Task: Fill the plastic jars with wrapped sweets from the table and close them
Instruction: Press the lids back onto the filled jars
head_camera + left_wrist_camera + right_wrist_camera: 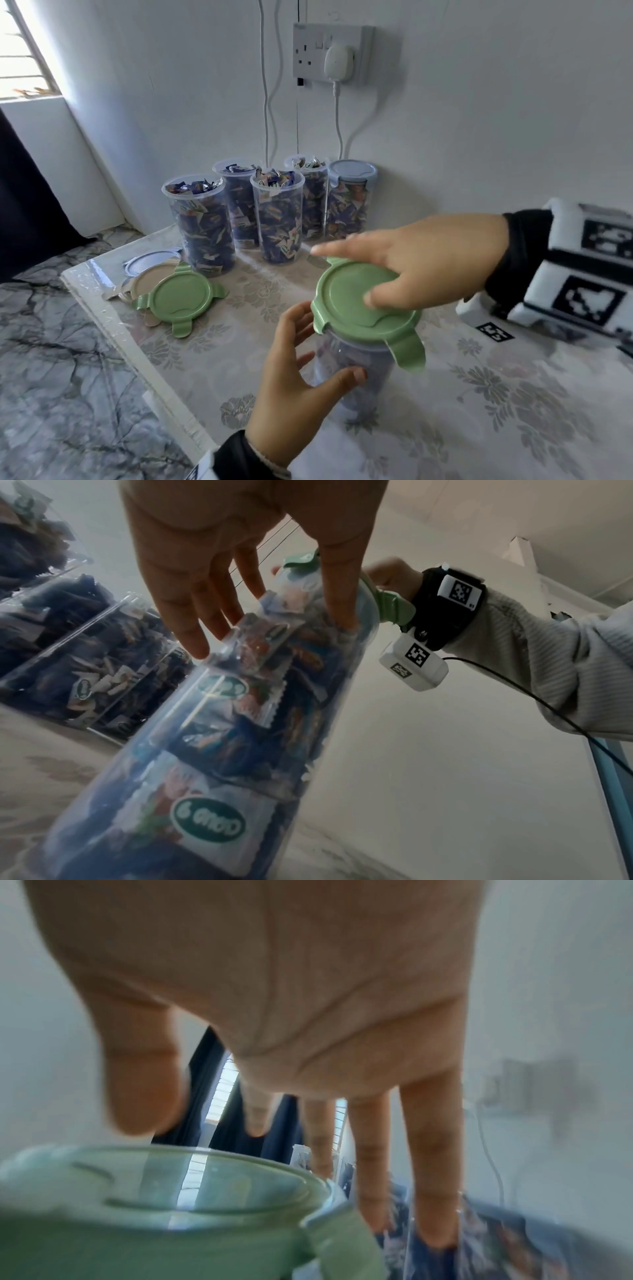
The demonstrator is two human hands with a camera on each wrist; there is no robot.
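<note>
**Green lid on the near jar, both hands at it**

The near jar [352, 370], packed with wrapped sweets [219, 750], stands on the table [479, 411] at the front. Its green lid [356, 301] sits on the rim, with 1 clip flap sticking out toward the viewer. The right hand [428, 260] lies flat over the lid, fingers straight, thumb on the top. The left hand [298, 377] wraps the jar's side just below the lid, thumb in front and fingers behind. Against the wall stand 4 filled open jars [277, 216] and 1 jar closed with a blue lid [351, 171]. At the left lie spare lids [178, 294], a green one uppermost.
</note>
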